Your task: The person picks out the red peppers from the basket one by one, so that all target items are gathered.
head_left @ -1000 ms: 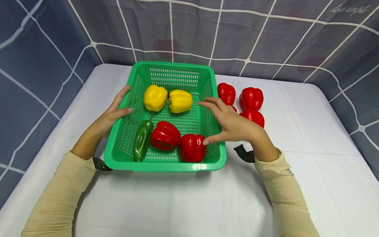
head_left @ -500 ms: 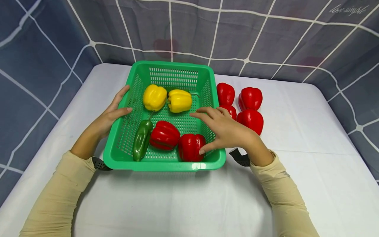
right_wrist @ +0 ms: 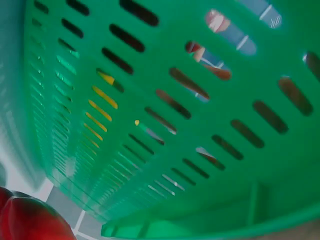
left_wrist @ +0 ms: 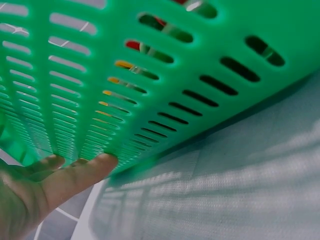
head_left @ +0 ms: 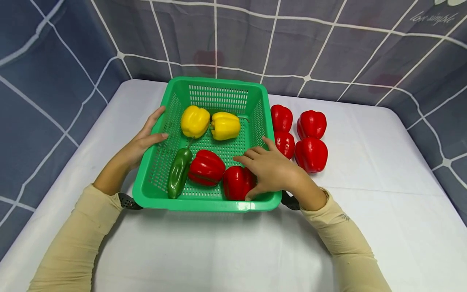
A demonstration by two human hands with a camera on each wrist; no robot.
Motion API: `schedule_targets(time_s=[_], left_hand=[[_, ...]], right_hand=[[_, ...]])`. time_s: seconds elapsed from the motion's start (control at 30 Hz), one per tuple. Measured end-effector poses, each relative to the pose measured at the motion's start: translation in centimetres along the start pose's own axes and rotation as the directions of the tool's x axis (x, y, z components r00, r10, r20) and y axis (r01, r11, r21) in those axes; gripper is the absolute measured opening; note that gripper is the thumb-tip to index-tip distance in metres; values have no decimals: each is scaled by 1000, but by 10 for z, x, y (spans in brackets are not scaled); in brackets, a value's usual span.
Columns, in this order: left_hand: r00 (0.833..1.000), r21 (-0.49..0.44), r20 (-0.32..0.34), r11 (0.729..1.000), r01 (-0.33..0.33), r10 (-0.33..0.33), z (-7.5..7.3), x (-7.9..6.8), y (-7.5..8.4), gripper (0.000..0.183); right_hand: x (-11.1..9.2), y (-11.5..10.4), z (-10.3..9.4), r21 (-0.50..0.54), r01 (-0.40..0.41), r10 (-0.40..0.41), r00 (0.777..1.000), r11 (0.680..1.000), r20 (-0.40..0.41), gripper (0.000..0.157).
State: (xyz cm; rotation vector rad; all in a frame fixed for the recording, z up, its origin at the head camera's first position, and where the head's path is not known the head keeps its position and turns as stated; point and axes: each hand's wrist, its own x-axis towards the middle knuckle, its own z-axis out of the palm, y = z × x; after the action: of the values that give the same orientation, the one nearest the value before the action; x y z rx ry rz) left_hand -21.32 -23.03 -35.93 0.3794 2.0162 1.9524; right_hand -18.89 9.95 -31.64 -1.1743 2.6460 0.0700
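Observation:
In the head view a green plastic basket [head_left: 204, 205] holds two yellow bell peppers, a long green pepper [head_left: 178, 174] and two red bell peppers. My left hand [head_left: 136, 146] rests at the basket's left side, its fairly straight fingers and thumb reaching over the rim. The left wrist view shows this hand [left_wrist: 65, 182] against the slotted wall. Inside the front right corner, my right hand [head_left: 273, 170] grips a red bell pepper [head_left: 235, 184], thumb at its near side and fingers behind it, covering its right part. The other red bell pepper [head_left: 206, 168] lies just left of it.
Several red bell peppers [head_left: 311, 155] lie on the white table [head_left: 368, 219] right of the basket, the nearer ones close to its wall. A yellow bell pepper [head_left: 195, 121] and another yellow one [head_left: 225, 126] sit toward the basket's back. Grey checked cloth [head_left: 240, 40] hangs behind.
My right hand has moved left and down into the basket's front right corner, its fingers closing about the red bell pepper. The left hand stays at the left rim.

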Motion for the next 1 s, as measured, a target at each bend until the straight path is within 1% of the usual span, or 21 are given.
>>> schedule_targets(time_s=[0.17, 0.3, 0.43, 0.57, 0.63, 0.83, 1.0], left_hand=[[1000, 5, 1, 1000, -1, 1, 0, 1, -1, 69], [1000, 6, 3, 1000, 0, 0, 0, 1, -1, 69], [1000, 6, 4, 1000, 5, -5, 1, 2, -1, 69], [1000, 6, 4, 1000, 9, -9, 1, 3, -1, 69], [1000, 6, 4, 1000, 11, -11, 2, 3, -1, 69], [1000, -1, -1, 1000, 3, -3, 1, 3, 1, 70], [1000, 2, -10, 1000, -2, 2, 1, 2, 1, 70]], right_hand=[[4, -3, -1, -33, -24, 25, 998, 999, 51, 88], [6, -3, -2, -18, -35, 36, 996, 999, 76, 85], [9, 0, -1, 50, -68, 65, 996, 996, 57, 84], [12, 4, 0, 74, -61, 61, 998, 995, 9, 81], [13, 6, 0, 58, -44, 45, 999, 997, -6, 81], [14, 7, 0, -7, -8, 8, 1000, 1000, -3, 86], [17, 4, -1, -61, -20, 22, 999, 998, 30, 95]])
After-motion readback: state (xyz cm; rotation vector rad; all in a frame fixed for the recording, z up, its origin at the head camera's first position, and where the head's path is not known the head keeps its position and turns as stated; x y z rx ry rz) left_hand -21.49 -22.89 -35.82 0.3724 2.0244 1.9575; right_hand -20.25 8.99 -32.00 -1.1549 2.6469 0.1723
